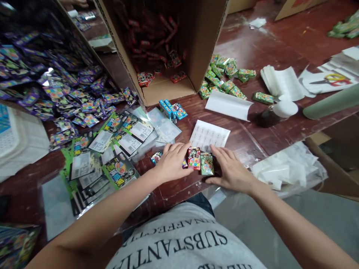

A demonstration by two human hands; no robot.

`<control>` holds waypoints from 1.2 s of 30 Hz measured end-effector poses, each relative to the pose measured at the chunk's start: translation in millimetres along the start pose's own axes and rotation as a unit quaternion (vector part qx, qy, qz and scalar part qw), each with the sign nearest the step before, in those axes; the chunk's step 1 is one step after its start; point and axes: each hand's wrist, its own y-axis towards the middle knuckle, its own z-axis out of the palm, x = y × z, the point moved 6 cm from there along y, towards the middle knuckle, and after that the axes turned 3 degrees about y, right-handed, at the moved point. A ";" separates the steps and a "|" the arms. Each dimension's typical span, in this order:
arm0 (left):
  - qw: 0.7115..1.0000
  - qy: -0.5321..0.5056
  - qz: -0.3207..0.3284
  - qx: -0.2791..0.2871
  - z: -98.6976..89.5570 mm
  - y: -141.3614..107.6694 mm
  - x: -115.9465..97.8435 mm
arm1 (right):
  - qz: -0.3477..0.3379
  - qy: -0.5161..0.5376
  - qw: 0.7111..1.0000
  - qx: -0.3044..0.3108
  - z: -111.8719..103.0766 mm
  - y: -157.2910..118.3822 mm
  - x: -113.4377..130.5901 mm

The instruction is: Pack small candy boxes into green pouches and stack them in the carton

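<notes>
Near the front edge of the dark red table lie small printed packs in a row. A red pack [194, 158] and a green pack [206, 164] sit side by side between my hands. My left hand [174, 160] rests over a purple pack [184, 163], mostly hidden under its fingers, with a blue pack [156, 158] showing at its left. My right hand [228, 168] is beside the green pack, thumb and fingers apart around its right side, holding nothing. Just behind the packs lies a white sheet of printed labels [209, 134]. What my left fingers grip, if anything, is hidden.
A cardboard box [168, 91] of red packs stands behind, with purple packs [84, 101] heaped at left and green packs [224, 74] at right. Flat printed bags [120, 170] cover the left. Farther right are a white-capped bottle [276, 112] and scissors [331, 80].
</notes>
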 end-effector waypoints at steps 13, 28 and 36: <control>0.978 0.116 0.027 0.169 -77.5 -142.8 68.8 | -0.093 -0.037 0.995 -0.028 15.2 43.5 35.6; 0.990 0.046 0.078 0.111 -50.5 -32.7 8.8 | 0.042 0.239 0.970 -0.031 4.4 7.2 20.2; 0.982 0.064 0.057 0.168 -89.6 -141.3 51.1 | -0.047 0.005 0.998 -0.050 10.7 -16.1 0.3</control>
